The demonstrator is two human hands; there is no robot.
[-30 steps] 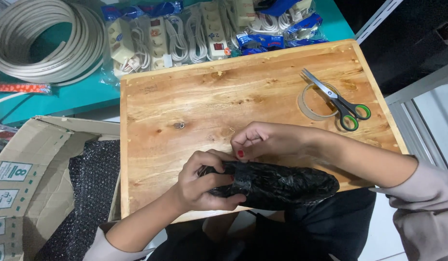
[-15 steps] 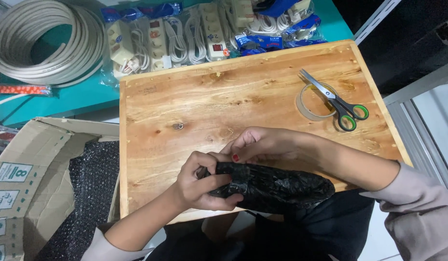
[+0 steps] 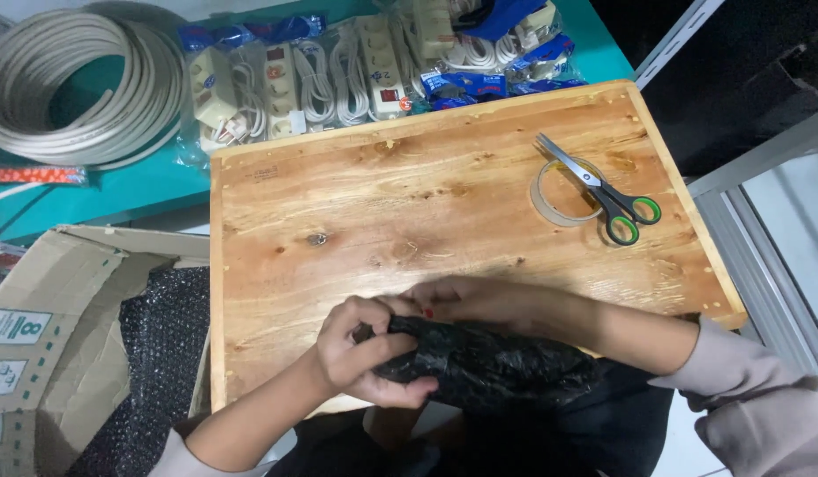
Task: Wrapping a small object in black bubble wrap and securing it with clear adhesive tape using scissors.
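- A wooden board point(image 3: 409, 203) fills the middle, its grain pale and knotted.
- At about two o'clock on the board, a roll of clear tape point(image 3: 563, 192) lies flat, with green-handled scissors point(image 3: 603, 190) resting across it, blades pointing to ten o'clock.
- At twelve o'clock, beyond the board, bagged white power strips point(image 3: 338, 75) lie in a row on a teal tabletop point(image 3: 162, 181).
- At ten o'clock sits a coil of pale cable point(image 3: 78, 88).
- At eight o'clock stands an open cardboard box point(image 3: 47, 353), black bubble wrap point(image 3: 157, 353) just beside it.
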